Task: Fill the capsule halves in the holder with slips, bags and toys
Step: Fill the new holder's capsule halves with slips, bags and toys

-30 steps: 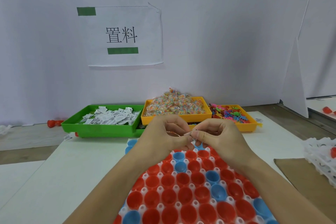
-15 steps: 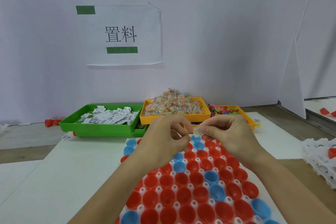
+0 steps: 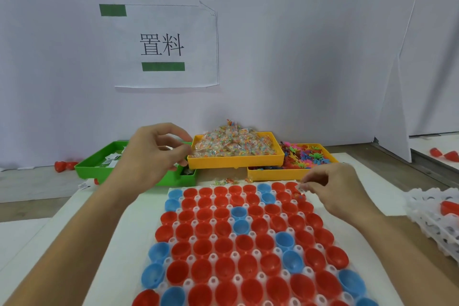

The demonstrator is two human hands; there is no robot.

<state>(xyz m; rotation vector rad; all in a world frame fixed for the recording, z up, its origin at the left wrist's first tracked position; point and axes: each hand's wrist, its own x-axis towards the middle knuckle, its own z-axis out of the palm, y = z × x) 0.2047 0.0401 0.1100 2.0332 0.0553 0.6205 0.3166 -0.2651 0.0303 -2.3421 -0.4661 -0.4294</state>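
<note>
Right hand (image 3: pixel 330 189) fingers pinching small bag (image 3: pixel 302 187), lowering it over top-right red half (image 3: pixel 291 186) in holder (image 3: pixel 244 243). Left hand (image 3: pixel 151 156) hovering over green tray (image 3: pixel 89 169), fingers curled, apparently holding nothing; next likely picking slip.

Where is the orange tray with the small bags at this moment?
In the head view the orange tray with bags stands at the far edge of the table, in the middle, between the green tray on its left and the toy tray on its right.

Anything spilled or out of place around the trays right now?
Yes. A few small bags lie loose on the table between the trays and the holder. Red capsule halves sit beyond the green tray, off the mat. A slip lies outside that tray.
</note>
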